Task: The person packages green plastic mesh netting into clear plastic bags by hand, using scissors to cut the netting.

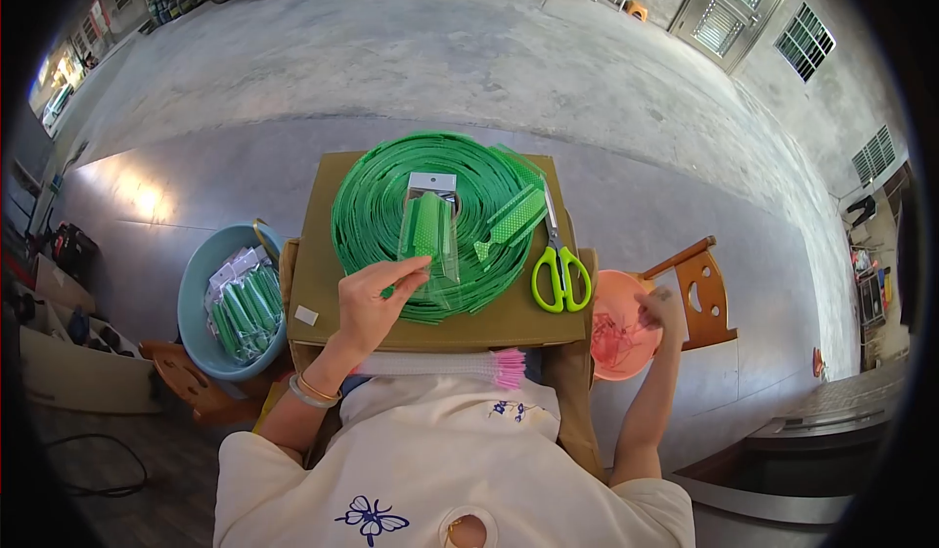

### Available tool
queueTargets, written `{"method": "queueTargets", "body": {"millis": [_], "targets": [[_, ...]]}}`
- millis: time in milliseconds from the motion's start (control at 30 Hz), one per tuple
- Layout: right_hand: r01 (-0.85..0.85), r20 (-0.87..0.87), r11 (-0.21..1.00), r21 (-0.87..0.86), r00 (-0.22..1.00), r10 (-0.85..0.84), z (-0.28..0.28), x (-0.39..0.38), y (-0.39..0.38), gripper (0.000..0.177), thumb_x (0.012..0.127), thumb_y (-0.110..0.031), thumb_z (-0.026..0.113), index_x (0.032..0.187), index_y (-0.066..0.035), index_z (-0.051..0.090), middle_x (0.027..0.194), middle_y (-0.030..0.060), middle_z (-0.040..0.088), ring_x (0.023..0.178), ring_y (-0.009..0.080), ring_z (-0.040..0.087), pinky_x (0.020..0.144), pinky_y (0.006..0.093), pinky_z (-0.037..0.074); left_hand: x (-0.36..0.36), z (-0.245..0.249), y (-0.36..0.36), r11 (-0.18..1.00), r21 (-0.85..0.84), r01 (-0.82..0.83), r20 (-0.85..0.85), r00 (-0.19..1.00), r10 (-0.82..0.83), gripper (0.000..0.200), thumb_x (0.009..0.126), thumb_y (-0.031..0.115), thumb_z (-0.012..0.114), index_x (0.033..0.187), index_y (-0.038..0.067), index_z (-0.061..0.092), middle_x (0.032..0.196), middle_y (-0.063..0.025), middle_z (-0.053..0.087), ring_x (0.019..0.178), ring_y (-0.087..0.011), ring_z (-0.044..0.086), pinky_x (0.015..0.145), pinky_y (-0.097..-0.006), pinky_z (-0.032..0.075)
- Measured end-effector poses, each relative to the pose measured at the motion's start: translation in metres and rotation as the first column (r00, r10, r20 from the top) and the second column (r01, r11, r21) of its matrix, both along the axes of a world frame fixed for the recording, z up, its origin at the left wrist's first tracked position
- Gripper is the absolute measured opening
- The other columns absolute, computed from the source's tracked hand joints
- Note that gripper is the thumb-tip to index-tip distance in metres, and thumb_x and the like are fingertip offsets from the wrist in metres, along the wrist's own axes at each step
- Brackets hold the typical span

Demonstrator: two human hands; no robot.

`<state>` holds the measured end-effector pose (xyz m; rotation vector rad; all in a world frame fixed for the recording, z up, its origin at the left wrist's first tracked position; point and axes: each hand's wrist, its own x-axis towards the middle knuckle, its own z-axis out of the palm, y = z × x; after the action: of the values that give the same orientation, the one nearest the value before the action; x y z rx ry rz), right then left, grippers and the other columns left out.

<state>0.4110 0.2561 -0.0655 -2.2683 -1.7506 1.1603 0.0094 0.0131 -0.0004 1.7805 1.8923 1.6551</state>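
My left hand (377, 292) pinches the lower edge of a clear plastic bag (448, 266). Inside the bag shows a folded piece of green mesh, and a white header strip is at its far end. The bag lies over a large coil of green mesh strip (367, 201) on a cardboard box (323, 323). To the right, on the coil, rests a loose green mesh piece (516, 218). Scissors with lime-green handles (560, 279) lie beside the coil. My right hand (663, 313) is over the right side of a pink basin (611, 362); its fingers are blurred.
Thin pink pieces (621, 338) lie in the pink basin, which stands by a wooden chair (719, 299). At left, a blue basin (196, 299) holds several filled green packs (249, 313). A bundle of white sticks with pink ends (440, 367) lies across my lap.
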Motion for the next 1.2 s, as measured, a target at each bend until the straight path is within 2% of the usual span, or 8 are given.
{"method": "queueTargets", "body": {"millis": [67, 267, 400, 467, 567, 633, 967, 1200], "targets": [[-0.133, -0.060, 0.908, 0.398, 0.984, 0.170, 0.045, -0.006, 0.001, 0.035, 0.082, -0.026, 0.062, 0.062, 0.002, 0.056, 0.046, 0.0049, 0.051, 0.034, 0.0131, 0.047, 0.034, 0.0228, 0.038, 0.002, 0.002, 0.001, 1.000, 0.022, -0.017, -0.015, 1.000, 0.018, 0.023, 0.071, 0.000, 0.070, 0.093, 0.007, 0.069, 0.071, -0.0083, 0.065, 0.058, -0.0154, 0.060, 0.053, -0.0238, 0.047], [0.011, -0.779, 0.930, 0.369, 0.549, 0.302, 0.117, -0.012, -0.033, 0.030, 0.088, -0.022, 0.056, 0.066, -0.002, 0.055, 0.049, 0.0022, 0.048, 0.035, 0.0086, 0.042, 0.034, 0.0197, 0.032, -0.002, 0.004, -0.003, 0.999, 0.004, -0.035, -0.049, 0.998, 0.035, 0.022, 0.072, -0.004, 0.068, 0.093, 0.003, 0.068, 0.074, -0.0090, 0.066, 0.066, -0.0137, 0.064, 0.058, -0.0222, 0.049], [0.040, -0.994, 0.996, 0.078, 0.075, 0.075, 0.022, 0.030, 0.004, 0.026, 0.089, -0.020, 0.053, 0.069, -0.004, 0.053, 0.063, 0.0056, 0.056, 0.043, 0.0120, 0.049, 0.039, 0.0208, 0.037, -0.001, -0.002, 0.001, 0.996, 0.079, -0.033, -0.052, 0.998, 0.037, 0.024, 0.071, 0.000, 0.071, 0.093, 0.007, 0.069, 0.067, -0.0072, 0.063, 0.055, -0.0152, 0.058, 0.048, -0.0256, 0.045], [0.244, -0.887, 0.967, -0.079, 0.425, -0.180, -0.072, 0.025, 0.016, 0.018, 0.085, -0.016, 0.055, 0.076, -0.001, 0.060, 0.075, 0.0083, 0.060, 0.053, 0.0152, 0.056, 0.045, 0.0215, 0.044, 0.000, -0.003, 0.002, 0.995, 0.097, -0.026, -0.053, 0.998, 0.031, 0.024, 0.071, 0.000, 0.071, 0.093, 0.008, 0.069, 0.067, -0.0071, 0.063, 0.054, -0.0152, 0.057, 0.048, -0.0256, 0.044], [0.064, -0.438, 0.975, 0.215, 0.898, 0.037, -0.071, 0.021, 0.012, 0.016, 0.079, -0.011, 0.054, 0.084, 0.001, 0.063, 0.073, 0.0114, 0.062, 0.054, 0.0162, 0.059, 0.047, 0.0234, 0.048, 0.000, 0.002, 0.001, 0.997, 0.072, -0.038, -0.096, 0.994, 0.045, 0.024, 0.070, 0.000, 0.071, 0.093, 0.008, 0.069, 0.066, -0.0073, 0.062, 0.054, -0.0154, 0.057, 0.048, -0.0251, 0.044], [-0.105, -0.008, 0.952, 0.289, 0.994, 0.112, -0.079, 0.028, -0.009, 0.020, 0.075, -0.008, 0.054, 0.089, 0.002, 0.066, 0.071, 0.0135, 0.064, 0.055, 0.0170, 0.061, 0.049, 0.0246, 0.051, 0.000, 0.002, 0.003, 0.995, 0.087, -0.042, -0.095, 0.994, 0.050, 0.025, 0.070, -0.001, 0.071, 0.093, 0.008, 0.069, 0.065, -0.0071, 0.061, 0.054, -0.0155, 0.057, 0.048, -0.0253, 0.044], [0.048, -0.583, 0.853, 0.520, 0.749, 0.314, 0.100, -0.071, -0.047, 0.015, 0.082, -0.001, 0.056, 0.091, 0.009, 0.061, 0.072, 0.0092, 0.063, 0.067, 0.0126, 0.063, 0.060, 0.0226, 0.051, 0.001, 0.001, -0.002, 0.994, 0.092, -0.061, -0.113, 0.991, 0.071, 0.029, 0.067, -0.003, 0.073, 0.093, 0.010, 0.070, 0.069, -0.0032, 0.053, 0.053, -0.0123, 0.049, 0.047, -0.0231, 0.039], [-0.281, -0.535, 0.665, 0.692, 0.419, 0.734, 0.093, -0.193, -0.133, 0.034, 0.074, 0.006, 0.064, 0.107, -0.001, 0.059, 0.108, 0.0082, 0.060, 0.078, 0.0143, 0.063, 0.070, 0.0257, 0.052, 0.007, -0.001, -0.001, 0.980, 0.188, -0.069, -0.097, 0.991, 0.088, 0.030, 0.067, -0.004, 0.073, 0.092, 0.012, 0.071, 0.089, -0.0052, 0.056, 0.056, -0.0112, 0.053, 0.048, -0.0232, 0.043]]}}
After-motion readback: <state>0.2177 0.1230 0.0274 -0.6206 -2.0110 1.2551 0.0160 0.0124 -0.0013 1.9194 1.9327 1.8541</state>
